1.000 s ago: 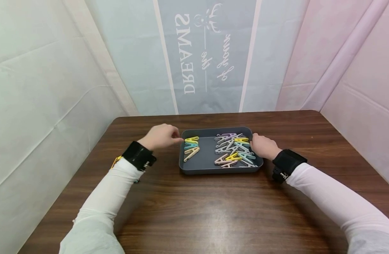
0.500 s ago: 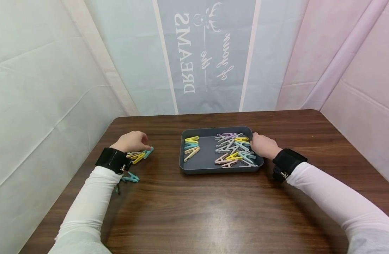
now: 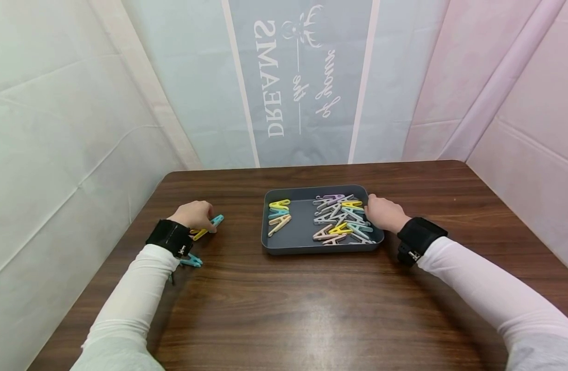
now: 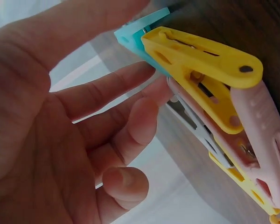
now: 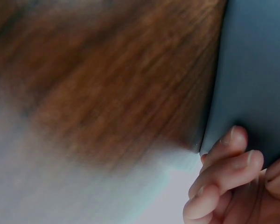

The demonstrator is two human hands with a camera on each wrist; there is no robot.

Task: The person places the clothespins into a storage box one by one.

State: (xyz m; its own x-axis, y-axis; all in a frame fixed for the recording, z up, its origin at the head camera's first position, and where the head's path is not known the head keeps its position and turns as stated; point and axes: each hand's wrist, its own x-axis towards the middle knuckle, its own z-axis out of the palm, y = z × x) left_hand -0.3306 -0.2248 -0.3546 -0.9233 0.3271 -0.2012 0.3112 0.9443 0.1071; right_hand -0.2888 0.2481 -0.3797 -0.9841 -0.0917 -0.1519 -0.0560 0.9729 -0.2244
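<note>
My left hand (image 3: 194,216) is at the left of the table, thumb and index finger on either side of a teal clothespin (image 4: 139,35), seeming to pinch it; the thumb tip is cut off in the left wrist view. Against that clothespin lie a yellow clothespin (image 4: 200,70) and a pink one (image 4: 259,121). On the right, my right hand (image 3: 386,214) grips the end of a dark grey tray (image 3: 302,250), with curled fingertips (image 5: 240,161) against its outer wall. Inside the tray, a short column of yellow, teal and beige clothespins (image 3: 279,224) lines the left end; a mixed heap (image 3: 341,226) fills the right.
Another teal clothespin (image 3: 191,260) lies on the table below my left wrist, partly hidden by the cuff. Brown wooden tabletop (image 3: 311,309) extends in front of the tray. Pale cloth hangings (image 3: 307,144) stand behind the table and at both sides.
My left hand has moved from the tray's left rim to the loose clothespins at the left, then slightly lower and closer around the teal one. The right hand and tray stay put.
</note>
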